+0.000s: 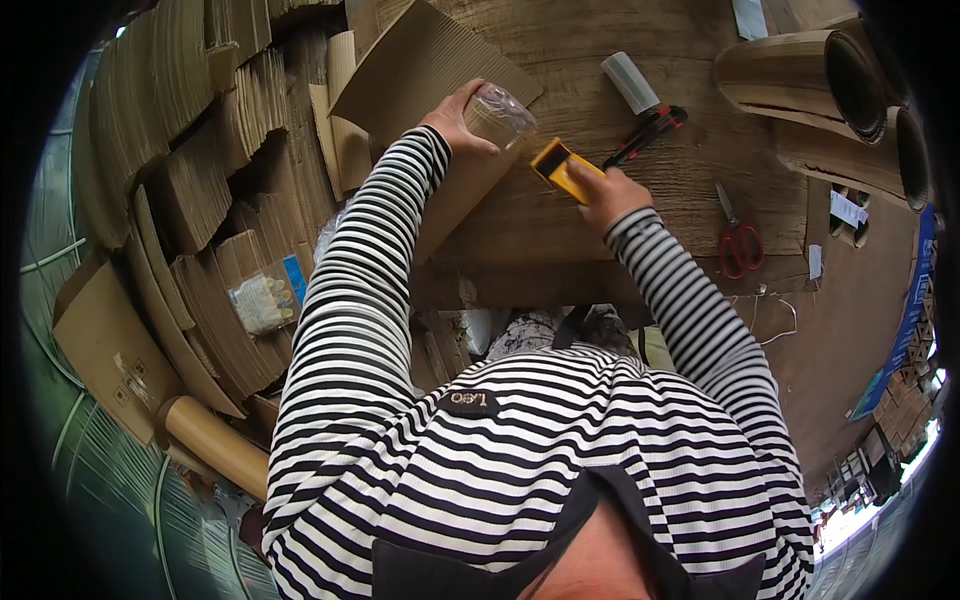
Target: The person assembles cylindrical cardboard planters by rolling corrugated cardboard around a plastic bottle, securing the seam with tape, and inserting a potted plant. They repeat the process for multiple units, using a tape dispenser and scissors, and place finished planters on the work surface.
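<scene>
Head view, upper centre: left hand (458, 122) holds a clear object (503, 112) between spread fingers and thumb. Right hand (608, 195), angled up-left, grips a yellow tool (562, 171).

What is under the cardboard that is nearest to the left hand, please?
To the right of this cardboard, brown worktop shows; whatever lies directly beneath is covered from view.

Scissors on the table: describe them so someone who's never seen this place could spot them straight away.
Start at the big brown cardboard rolls at upper right. Below and left of them, near the right end of the brown table, the scissors lie with blades toward the picture's top. Unlike the slim black-and-red tool up to their left, they have two red finger loops.
</scene>
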Demonstrator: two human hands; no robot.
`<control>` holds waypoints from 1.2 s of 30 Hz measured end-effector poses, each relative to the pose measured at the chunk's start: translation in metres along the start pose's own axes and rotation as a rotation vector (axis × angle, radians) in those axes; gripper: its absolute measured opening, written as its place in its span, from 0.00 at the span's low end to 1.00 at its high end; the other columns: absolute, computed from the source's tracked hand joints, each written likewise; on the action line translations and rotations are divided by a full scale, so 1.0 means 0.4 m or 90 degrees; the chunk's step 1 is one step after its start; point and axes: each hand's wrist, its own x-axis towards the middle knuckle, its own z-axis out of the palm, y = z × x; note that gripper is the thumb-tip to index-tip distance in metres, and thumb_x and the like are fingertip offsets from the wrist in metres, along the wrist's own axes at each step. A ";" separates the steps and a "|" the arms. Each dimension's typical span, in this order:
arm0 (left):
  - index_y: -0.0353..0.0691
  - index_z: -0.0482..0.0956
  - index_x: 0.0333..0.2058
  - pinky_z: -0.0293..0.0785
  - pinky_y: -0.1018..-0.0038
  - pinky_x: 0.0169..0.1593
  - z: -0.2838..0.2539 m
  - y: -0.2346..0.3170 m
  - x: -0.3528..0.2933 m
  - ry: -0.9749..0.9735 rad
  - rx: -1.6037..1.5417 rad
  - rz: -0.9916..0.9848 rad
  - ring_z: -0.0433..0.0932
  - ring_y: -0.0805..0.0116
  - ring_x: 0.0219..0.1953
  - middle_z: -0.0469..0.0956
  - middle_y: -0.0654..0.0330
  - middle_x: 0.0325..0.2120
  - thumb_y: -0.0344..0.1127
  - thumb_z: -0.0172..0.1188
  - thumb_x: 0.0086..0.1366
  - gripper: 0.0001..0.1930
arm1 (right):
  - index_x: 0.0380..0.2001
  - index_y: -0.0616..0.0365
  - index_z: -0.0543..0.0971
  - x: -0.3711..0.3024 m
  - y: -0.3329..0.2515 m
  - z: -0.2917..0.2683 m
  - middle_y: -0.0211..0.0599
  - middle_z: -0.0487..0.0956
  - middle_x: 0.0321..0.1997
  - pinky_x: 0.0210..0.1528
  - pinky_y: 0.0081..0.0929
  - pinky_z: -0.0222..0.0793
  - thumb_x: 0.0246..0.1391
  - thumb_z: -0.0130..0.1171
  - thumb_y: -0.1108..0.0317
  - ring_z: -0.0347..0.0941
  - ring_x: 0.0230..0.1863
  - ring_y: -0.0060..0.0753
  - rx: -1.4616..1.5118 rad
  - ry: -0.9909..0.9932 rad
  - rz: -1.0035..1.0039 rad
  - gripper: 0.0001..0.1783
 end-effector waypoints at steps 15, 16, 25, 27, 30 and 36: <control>0.42 0.49 0.73 0.49 0.64 0.73 0.376 0.058 -0.090 -0.259 -0.404 0.094 0.55 0.57 0.72 0.58 0.51 0.69 0.51 0.78 0.44 0.62 | 0.59 0.35 0.78 -0.425 0.151 0.039 0.39 0.74 0.34 0.36 0.38 0.77 0.42 0.71 0.67 0.78 0.33 0.46 0.109 0.096 0.014 0.36; 0.43 0.49 0.73 0.49 0.64 0.74 0.353 0.081 -0.112 -0.236 -0.387 0.078 0.54 0.56 0.73 0.56 0.49 0.70 0.52 0.77 0.45 0.61 | 0.58 0.34 0.78 -0.419 0.147 0.043 0.41 0.75 0.34 0.35 0.39 0.77 0.43 0.70 0.65 0.78 0.33 0.47 0.116 0.114 0.009 0.34; 0.62 0.47 0.73 0.54 0.52 0.71 0.311 0.199 -0.225 0.183 0.211 -0.080 0.53 0.50 0.72 0.48 0.55 0.73 0.62 0.77 0.43 0.62 | 0.60 0.31 0.75 -0.225 -0.056 -0.049 0.43 0.76 0.36 0.36 0.43 0.77 0.46 0.71 0.59 0.79 0.33 0.49 0.136 0.174 -0.060 0.34; 0.61 0.47 0.73 0.57 0.57 0.72 0.292 0.216 -0.218 0.138 0.220 -0.114 0.56 0.52 0.72 0.48 0.56 0.73 0.62 0.77 0.43 0.62 | 0.60 0.31 0.75 -0.266 -0.035 -0.069 0.44 0.77 0.37 0.36 0.43 0.78 0.46 0.71 0.58 0.80 0.33 0.48 0.116 0.155 -0.066 0.34; 0.60 0.46 0.73 0.59 0.62 0.72 0.284 0.201 -0.216 0.115 0.225 -0.130 0.59 0.53 0.71 0.50 0.57 0.72 0.63 0.78 0.39 0.66 | 0.60 0.30 0.75 -0.398 0.040 -0.081 0.43 0.77 0.36 0.36 0.43 0.78 0.46 0.71 0.56 0.80 0.33 0.47 0.095 0.126 -0.041 0.34; 0.52 0.51 0.72 0.56 0.61 0.73 0.223 0.088 -0.167 0.072 -0.022 0.006 0.60 0.51 0.70 0.61 0.51 0.67 0.52 0.81 0.37 0.65 | 0.60 0.30 0.75 -0.455 0.078 -0.033 0.44 0.77 0.37 0.37 0.43 0.78 0.50 0.67 0.57 0.80 0.35 0.48 0.056 0.037 0.029 0.31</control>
